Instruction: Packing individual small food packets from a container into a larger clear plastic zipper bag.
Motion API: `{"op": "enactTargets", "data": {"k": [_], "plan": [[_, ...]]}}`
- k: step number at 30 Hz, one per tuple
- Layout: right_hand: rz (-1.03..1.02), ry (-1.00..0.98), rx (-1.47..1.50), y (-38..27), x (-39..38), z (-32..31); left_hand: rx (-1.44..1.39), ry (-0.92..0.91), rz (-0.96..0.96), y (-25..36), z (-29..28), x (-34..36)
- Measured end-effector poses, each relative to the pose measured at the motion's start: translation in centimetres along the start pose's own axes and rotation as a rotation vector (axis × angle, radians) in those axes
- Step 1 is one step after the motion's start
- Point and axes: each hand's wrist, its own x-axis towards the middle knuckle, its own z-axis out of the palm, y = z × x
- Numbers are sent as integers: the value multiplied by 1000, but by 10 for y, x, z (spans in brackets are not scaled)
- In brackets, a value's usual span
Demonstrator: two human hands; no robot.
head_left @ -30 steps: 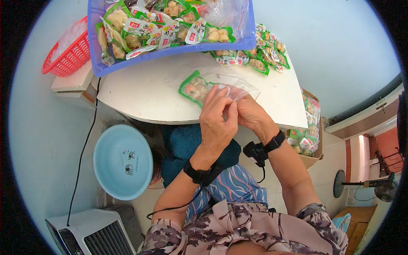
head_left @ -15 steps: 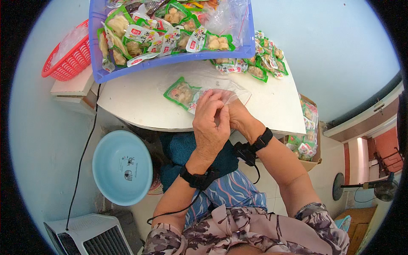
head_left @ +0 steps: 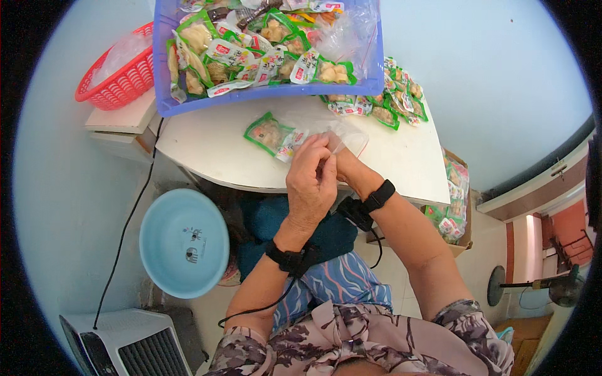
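Observation:
Over the near part of the white table, my left hand (head_left: 310, 178) is closed in a pinch at the edge of a clear plastic bag (head_left: 354, 136). Close against it, my right hand (head_left: 343, 160) reaches to the same bag, its fingers partly behind the left ones and bent on the film. Just beyond the fingertips lies a small green-edged snack packet (head_left: 266, 134) with pale brown pieces showing through its window. Its near end runs toward my left fingers; I cannot tell whether it lies inside the bag or beside it.
A blue-violet crate (head_left: 269, 94) full of similar packets stands at the back. Loose packets (head_left: 395, 103) are heaped at its right. A red basket (head_left: 116, 78) sits at far left, a light-blue basin (head_left: 184, 244) below. At right is a cardboard box (head_left: 465, 235) of packets.
The view has shifted slightly, so the crate and basket appear lower and further right. Both hands stay together at the clear bag, with little visible change in their grip.

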Motion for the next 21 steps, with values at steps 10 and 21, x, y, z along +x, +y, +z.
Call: {"op": "enactTargets", "data": {"k": [10, 21], "plan": [[304, -5, -451, -82, -62, 13, 175, -64, 12, 9, -19, 2], [-321, 187, -1093, -170, -4, 70, 245, -147, 43, 15, -25, -13]]}}
